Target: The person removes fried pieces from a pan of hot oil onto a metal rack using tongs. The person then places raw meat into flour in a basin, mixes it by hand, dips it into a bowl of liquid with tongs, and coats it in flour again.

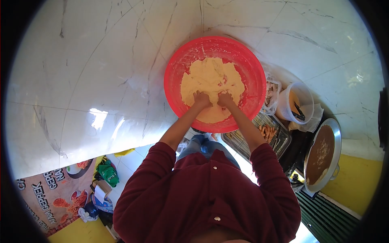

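Observation:
A large red plastic basin (172, 77) holds a wide, uneven heap of pale yellow flour (210, 73). My left hand (202, 99) is down in the flour left of the basin's middle, its fingers curled and partly sunk. Close beside it, my right hand (225, 99) presses into the same heap with bent fingers. Flour hides the fingertips of both, so whatever they grip does not show. Small reddish gaps appear in the flour around the right hand, and flour dust coats the basin's inner wall.
To the right of the basin stand a bag of pale pieces (272, 95), a clear tub (298, 91) with orange-brown contents and a black-handled utensil, and a wire-rack tray (239, 141) with fried pieces (267, 131). Further right is a wide pan (337, 150) of brown liquid. White marbled tiles surround the basin.

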The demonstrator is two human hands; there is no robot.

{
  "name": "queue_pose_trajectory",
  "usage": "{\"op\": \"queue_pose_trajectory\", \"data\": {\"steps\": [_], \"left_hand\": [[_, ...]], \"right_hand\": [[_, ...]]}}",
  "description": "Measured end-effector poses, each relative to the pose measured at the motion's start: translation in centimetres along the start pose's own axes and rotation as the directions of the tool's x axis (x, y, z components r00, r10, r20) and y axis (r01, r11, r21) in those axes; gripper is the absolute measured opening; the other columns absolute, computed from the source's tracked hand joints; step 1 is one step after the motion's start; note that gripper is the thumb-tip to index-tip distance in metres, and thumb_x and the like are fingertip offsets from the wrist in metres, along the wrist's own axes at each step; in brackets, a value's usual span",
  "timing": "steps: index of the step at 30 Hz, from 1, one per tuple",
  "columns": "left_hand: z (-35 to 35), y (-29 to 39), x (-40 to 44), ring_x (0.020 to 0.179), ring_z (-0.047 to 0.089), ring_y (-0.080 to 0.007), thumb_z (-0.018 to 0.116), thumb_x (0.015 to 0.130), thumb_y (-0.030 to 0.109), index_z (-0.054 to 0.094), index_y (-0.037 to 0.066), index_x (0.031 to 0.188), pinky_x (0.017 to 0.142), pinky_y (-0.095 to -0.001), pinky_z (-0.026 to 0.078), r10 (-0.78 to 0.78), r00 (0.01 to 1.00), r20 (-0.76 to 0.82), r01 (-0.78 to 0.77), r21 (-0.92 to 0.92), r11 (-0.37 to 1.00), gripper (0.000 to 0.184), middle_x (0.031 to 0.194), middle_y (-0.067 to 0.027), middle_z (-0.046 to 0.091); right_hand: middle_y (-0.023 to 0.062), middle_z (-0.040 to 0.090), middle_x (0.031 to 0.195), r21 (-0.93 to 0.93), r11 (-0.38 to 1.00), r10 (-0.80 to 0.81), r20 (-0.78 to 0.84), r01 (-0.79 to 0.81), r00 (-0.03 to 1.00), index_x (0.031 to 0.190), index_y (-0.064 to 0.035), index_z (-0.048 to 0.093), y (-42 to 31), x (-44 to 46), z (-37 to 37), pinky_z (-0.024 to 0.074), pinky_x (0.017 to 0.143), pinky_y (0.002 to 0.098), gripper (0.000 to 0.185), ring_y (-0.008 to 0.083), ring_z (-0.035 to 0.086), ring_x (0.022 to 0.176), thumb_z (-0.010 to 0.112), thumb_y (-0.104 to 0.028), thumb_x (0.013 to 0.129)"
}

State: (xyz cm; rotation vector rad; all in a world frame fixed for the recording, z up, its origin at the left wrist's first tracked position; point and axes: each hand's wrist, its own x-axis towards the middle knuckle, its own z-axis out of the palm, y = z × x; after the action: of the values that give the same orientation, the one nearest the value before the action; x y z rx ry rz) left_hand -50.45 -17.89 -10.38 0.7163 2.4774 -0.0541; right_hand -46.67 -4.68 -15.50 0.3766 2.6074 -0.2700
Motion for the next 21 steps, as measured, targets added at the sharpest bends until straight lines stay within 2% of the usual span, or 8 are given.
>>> {"op": "queue_pose_trajectory", "data": {"steps": [1,5,7,8,10,13,17,21], "left_hand": [[-0.4,-1.1,0.2,0.11,0.04,-0.0284,0.064,0.068,0.044,0.063,0.008,0.101,0.089,-0.0392,0.028,0.004,0.985,0.173,0.017,-0.122,0.992,0.049,0.108,-0.0113,0.056],[-1.3,-5.7,1.4,0.11,0.04,-0.0302,0.063,0.069,0.05,0.061,0.007,0.106,0.089,-0.0418,0.029,0.334,0.864,0.376,-0.145,-0.449,0.882,0.057,0.106,-0.014,0.057],[-2.1,-6.4,0.3,0.108,0.042,-0.0278,0.063,0.067,0.053,0.062,0.007,0.104,0.089,-0.0415,0.028,0.081,0.981,0.177,-0.059,-0.127,0.99,0.058,0.102,-0.0126,0.059],[-2.1,-6.3,0.1,0.108,0.042,-0.0278,0.063,0.067,0.053,0.062,0.007,0.104,0.089,-0.0415,0.028,0.081,0.98,0.18,-0.058,-0.129,0.99,0.058,0.102,-0.0126,0.059],[-2.3,-6.1,0.5,0.105,0.044,-0.0254,0.064,0.066,0.054,0.063,0.009,0.099,0.089,-0.0407,0.027,-0.002,0.998,-0.057,-0.001,-0.052,0.999,0.056,0.1,-0.0088,0.06],[-2.2,-2.8,-0.8,0.104,0.045,-0.0213,0.067,0.064,0.05,0.065,0.014,0.096,0.087,-0.0377,0.026,0.014,0.979,-0.203,0.025,0.189,0.982,0.048,0.099,-0.0048,0.061],[0.4,0.8,0.2,0.103,0.044,-0.0186,0.071,0.056,0.055,0.066,0.015,0.091,0.089,-0.0334,0.025,-0.016,0.992,-0.125,0.061,0.371,0.927,0.053,0.095,-0.0011,0.061],[1.2,0.6,1.6,0.102,0.044,-0.017,0.072,0.055,0.055,0.066,0.018,0.09,0.088,-0.032,0.024,-0.026,0.997,-0.075,0.056,0.445,0.894,0.052,0.095,0.0004,0.061]], "right_hand": [[0.0168,0.06,0.092,0.072,0.997,-0.039,0.294,0.019,0.955,0.094,0.0002,0.062,0.9,0.3,-1.0,0.0403,0.081,0.042,0.033,0.0312,0.055,0.095,0.058,-0.02,0.069],[0.0165,0.063,0.079,0.249,0.943,-0.305,0.375,0.222,0.875,0.096,-0.0003,0.062,4.0,0.2,-3.1,0.0431,0.08,0.0401,0.035,0.0303,0.061,0.079,0.059,-0.023,0.069],[0.0174,0.06,0.094,0.1,0.977,-0.215,0.394,0.19,0.894,0.097,-0.0021,0.062,4.6,0.8,-3.1,0.0408,0.084,0.041,0.04,0.0306,0.056,0.093,0.063,-0.031,0.069],[0.0174,0.06,0.094,0.101,0.977,-0.214,0.398,0.19,0.892,0.097,-0.0021,0.062,4.7,0.7,-2.6,0.0408,0.084,0.041,0.04,0.0306,0.056,0.093,0.063,-0.031,0.069],[0.0211,0.051,0.113,0.149,0.969,0.213,-0.087,-0.199,0.973,0.101,-0.0037,0.061,3.8,-1.0,-3.7,0.0432,0.077,0.0431,0.047,0.0326,0.049,0.105,0.066,-0.035,0.066],[0.0172,0.044,0.119,0.037,0.983,0.182,-0.079,-0.18,0.98,0.102,-0.0053,0.061,0.7,-3.1,-4.6,0.0383,0.08,0.045,0.052,0.0319,0.038,0.113,0.069,-0.041,0.065],[0.0126,0.046,0.115,-0.184,0.97,0.154,-0.028,-0.157,0.988,0.099,-0.0078,0.062,-3.4,-4.1,-3.2,0.0341,0.082,0.0432,0.052,0.0271,0.035,0.111,0.071,-0.044,0.063],[0.0084,0.047,0.11,-0.313,0.92,0.191,-0.162,-0.234,0.968,0.097,-0.0112,0.063,-3.1,-1.4,0.9,0.0322,0.081,0.0377,0.052,0.0235,0.035,0.107,0.073,-0.044,0.058]]}}
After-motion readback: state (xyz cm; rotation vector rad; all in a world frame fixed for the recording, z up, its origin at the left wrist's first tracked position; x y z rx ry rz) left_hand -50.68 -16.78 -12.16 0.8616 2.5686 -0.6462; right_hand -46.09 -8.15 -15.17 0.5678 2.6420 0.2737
